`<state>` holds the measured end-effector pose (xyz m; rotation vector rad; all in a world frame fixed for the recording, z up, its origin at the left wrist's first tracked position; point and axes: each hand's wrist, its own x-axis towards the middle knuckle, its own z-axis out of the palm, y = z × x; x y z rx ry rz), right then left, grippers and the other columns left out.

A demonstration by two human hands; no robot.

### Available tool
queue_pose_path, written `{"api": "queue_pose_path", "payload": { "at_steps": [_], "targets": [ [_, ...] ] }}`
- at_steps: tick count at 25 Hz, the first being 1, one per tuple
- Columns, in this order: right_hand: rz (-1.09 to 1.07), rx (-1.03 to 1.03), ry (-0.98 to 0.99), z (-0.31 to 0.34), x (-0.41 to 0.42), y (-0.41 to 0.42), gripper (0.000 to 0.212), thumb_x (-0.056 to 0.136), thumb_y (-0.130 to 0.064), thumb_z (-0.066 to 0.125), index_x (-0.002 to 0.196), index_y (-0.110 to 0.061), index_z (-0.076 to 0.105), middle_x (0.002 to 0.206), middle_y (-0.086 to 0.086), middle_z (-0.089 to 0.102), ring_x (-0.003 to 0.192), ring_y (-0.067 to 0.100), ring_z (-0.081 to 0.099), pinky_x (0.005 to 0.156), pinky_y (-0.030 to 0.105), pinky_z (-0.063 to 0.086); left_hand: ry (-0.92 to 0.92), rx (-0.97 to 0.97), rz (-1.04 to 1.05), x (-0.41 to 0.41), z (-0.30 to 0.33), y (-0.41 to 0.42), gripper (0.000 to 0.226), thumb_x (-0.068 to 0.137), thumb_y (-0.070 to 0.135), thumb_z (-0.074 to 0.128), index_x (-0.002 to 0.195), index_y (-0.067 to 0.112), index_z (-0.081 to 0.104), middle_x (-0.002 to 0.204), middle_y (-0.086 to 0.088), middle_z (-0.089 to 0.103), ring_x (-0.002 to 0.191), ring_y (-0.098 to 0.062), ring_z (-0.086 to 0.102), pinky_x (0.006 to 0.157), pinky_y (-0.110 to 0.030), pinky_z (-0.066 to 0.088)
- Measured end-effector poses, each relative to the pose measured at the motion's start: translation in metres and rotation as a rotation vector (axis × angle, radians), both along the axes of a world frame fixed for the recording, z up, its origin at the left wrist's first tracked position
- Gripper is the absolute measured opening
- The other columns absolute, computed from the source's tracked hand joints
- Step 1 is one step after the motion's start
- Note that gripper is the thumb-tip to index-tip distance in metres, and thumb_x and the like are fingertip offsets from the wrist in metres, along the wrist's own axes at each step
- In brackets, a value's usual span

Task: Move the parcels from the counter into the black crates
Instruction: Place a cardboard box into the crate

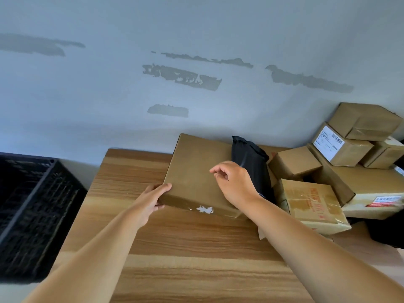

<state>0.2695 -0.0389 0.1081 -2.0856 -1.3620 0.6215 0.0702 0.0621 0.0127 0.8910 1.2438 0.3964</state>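
A parcel storeroom: taped cardboard boxes (pixel 358 154) piled on a wooden counter (pixel 196 259), a black crate (pixel 32 215), peeling wall (pixel 181 77).

1. Soft, even daylight fills my view; it is moderately bright, with a cool bluish cast on the wall (pixel 196 29).
2. Shadows are faint: a soft one lies under my left hand (pixel 150 202) along the flat box (pixel 196 171).
3. The black crate (pixel 32 215) is smeared by blur, its mesh indistinct.
4. The wide lens bends the counter (pixel 196 259) edges and stretches my forearms at the bottom corners.
5. Tape on the right boxes (pixel 310 200) shows mild glare.
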Motion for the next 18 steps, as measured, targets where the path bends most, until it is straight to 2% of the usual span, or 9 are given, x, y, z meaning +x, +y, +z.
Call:
{"api": "queue_pose_path", "payload": {
  "at_steps": [3,7,11,13,15,18],
  "targets": [
    [0.071,-0.091,-0.023,-0.008,0.003,0.002,0.029,0.096,-0.009,0.044,0.115,-0.02,0.063,0.127,-0.008,0.052,0.106,0.01,0.055,0.091,0.025,0.047,-0.022,0.008,0.071,-0.026,0.01,-0.004,0.029,0.088,0.03,0.066,0.114,0.02,0.056,0.11,-0.001,0.057,0.093,-0.021,0.058,0.095,-0.04,0.049],
    [0.13,-0.17,-0.064,-0.011,0.001,0.0,0.033,0.096,-0.011,0.046,0.126,-0.02,0.054,0.138,-0.008,0.041,0.107,0.007,0.045,0.087,0.021,0.039,-0.021,0.015,0.171,-0.058,0.023,-0.013,0.036,0.085,0.03,0.069,0.118,0.019,0.058,0.117,-0.005,0.058,0.105,-0.027,0.06,0.092,-0.041,0.051],
    [0.075,-0.169,-0.019,-0.001,-0.004,0.002,0.047,0.096,-0.018,0.05,0.141,-0.019,0.04,0.147,-0.002,0.034,0.129,0.016,0.041,0.095,0.025,0.037,-0.076,0.05,0.293,-0.078,0.048,-0.023,0.034,0.089,0.025,0.066,0.12,0.016,0.056,0.103,-0.008,0.057,0.086,-0.026,0.06,0.092,-0.043,0.051],
    [0.001,-0.153,0.082,0.011,-0.006,0.005,0.056,0.096,-0.028,0.05,0.147,-0.016,0.03,0.149,0.002,0.035,0.132,0.021,0.04,0.101,0.033,0.038,-0.12,0.096,0.326,-0.085,0.065,-0.024,0.036,0.088,0.026,0.067,0.121,0.016,0.056,0.108,-0.011,0.057,0.089,-0.028,0.06,0.09,-0.042,0.052],
    [-0.099,-0.107,0.277,0.026,-0.007,0.009,0.059,0.097,-0.036,0.049,0.148,-0.013,0.028,0.144,0.005,0.04,0.128,0.024,0.044,0.102,0.035,0.039,-0.174,0.129,0.345,-0.089,0.082,-0.025,0.042,0.086,0.028,0.069,0.125,0.017,0.056,0.116,-0.015,0.053,0.092,-0.029,0.057,0.086,-0.04,0.053],
    [-0.201,-0.021,0.581,0.053,-0.003,0.009,0.048,0.099,-0.04,0.045,0.139,-0.015,0.04,0.125,0.003,0.054,0.111,0.021,0.054,0.099,0.039,0.045,-0.264,0.186,0.304,-0.085,0.11,-0.027,0.041,0.089,0.026,0.065,0.128,0.019,0.053,0.118,-0.013,0.054,0.097,-0.029,0.054,0.09,-0.041,0.05]
  ]
}}
